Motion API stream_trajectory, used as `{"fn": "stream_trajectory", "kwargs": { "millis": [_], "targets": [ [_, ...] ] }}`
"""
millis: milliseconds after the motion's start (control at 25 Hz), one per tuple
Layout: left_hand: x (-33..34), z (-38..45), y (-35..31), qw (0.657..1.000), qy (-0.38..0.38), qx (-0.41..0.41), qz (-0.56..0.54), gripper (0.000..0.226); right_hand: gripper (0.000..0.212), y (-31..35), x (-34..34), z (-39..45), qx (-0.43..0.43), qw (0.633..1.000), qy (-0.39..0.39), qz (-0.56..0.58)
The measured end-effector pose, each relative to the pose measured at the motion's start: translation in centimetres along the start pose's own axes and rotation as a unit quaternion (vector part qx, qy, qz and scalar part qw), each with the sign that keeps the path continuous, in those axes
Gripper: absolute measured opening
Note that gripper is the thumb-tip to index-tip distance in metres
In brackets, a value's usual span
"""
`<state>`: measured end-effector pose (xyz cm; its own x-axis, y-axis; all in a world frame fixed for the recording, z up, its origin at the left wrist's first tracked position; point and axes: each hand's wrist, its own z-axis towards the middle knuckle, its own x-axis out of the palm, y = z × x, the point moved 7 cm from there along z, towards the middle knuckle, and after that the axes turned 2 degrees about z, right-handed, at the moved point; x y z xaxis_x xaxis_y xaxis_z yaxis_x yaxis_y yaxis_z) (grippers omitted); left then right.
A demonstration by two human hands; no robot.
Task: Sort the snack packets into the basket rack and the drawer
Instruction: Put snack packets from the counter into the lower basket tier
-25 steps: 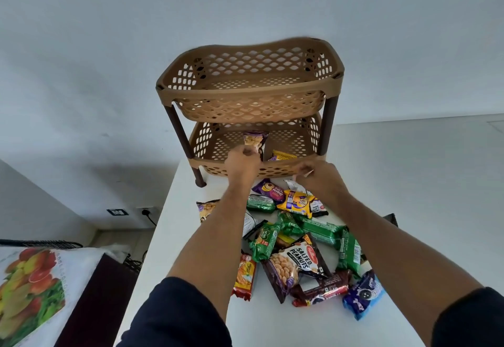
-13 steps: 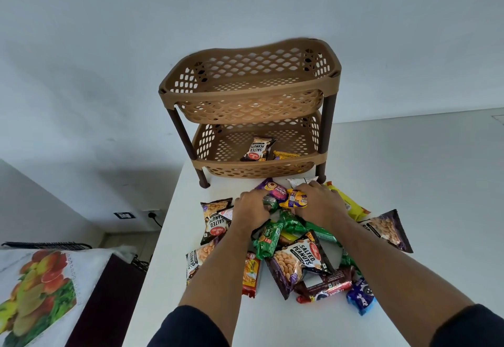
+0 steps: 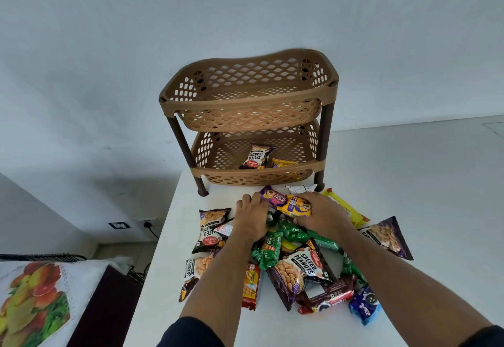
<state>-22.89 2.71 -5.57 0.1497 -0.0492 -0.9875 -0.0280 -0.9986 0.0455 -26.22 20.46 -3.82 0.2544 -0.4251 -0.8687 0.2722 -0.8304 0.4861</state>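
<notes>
The white table (image 3: 409, 183) fills the right and near part of the view, with a white wall behind it. At its far left edge stands the two-tier brown basket rack (image 3: 248, 112). The top basket looks empty. The lower basket now holds a salted peanuts packet (image 3: 256, 155) lying tilted, with a yellow packet (image 3: 283, 162) just to its right. A second ago both hands were up at that lower basket, the left one holding a packet there; that packet has since been left inside, and both hands have come back down to the pile. So one more packet looks sorted, and the next pick is starting.

The pile of snack packets (image 3: 300, 264) spreads across the near table and is still large: several peanut bags, green wrappers, a long yellow pack on the right, a blue biscuit pack near right. Most of the job remains. No drawer is in view.

The right hand (image 3: 324, 215) curls round a yellow-and-purple packet (image 3: 296, 206) at the far side of the pile, fingers and thumb wrapped on it. The left hand (image 3: 252, 218) rests knuckles-up on the pile with fingers bent down into the packets; I cannot tell whether it has hold of one.
</notes>
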Motion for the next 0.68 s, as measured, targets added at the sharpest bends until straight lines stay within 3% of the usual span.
{"fn": "stream_trajectory", "kwargs": {
  "millis": [200,360,520,680],
  "targets": [
    [-1.8,0.2,1.3,0.984,-0.085,-0.031,-0.151,0.051,0.064,0.2,-2.1,0.9,0.029,0.979,-0.064,0.192],
    [-4.2,1.0,3.0,0.933,-0.153,-0.044,-0.323,0.049,0.057,1.9,-3.8,2.6,0.027,0.93,-0.094,0.354],
    [-7.4,1.7,4.9,0.891,-0.227,-0.064,-0.388,0.042,0.048,3.2,-4.8,5.0,0.086,0.891,-0.104,0.434],
    [-9.0,3.2,8.6,0.83,-0.218,-0.183,-0.479,0.048,0.045,2.2,-3.9,7.1,0.229,0.799,-0.088,0.55]
  ]
}}
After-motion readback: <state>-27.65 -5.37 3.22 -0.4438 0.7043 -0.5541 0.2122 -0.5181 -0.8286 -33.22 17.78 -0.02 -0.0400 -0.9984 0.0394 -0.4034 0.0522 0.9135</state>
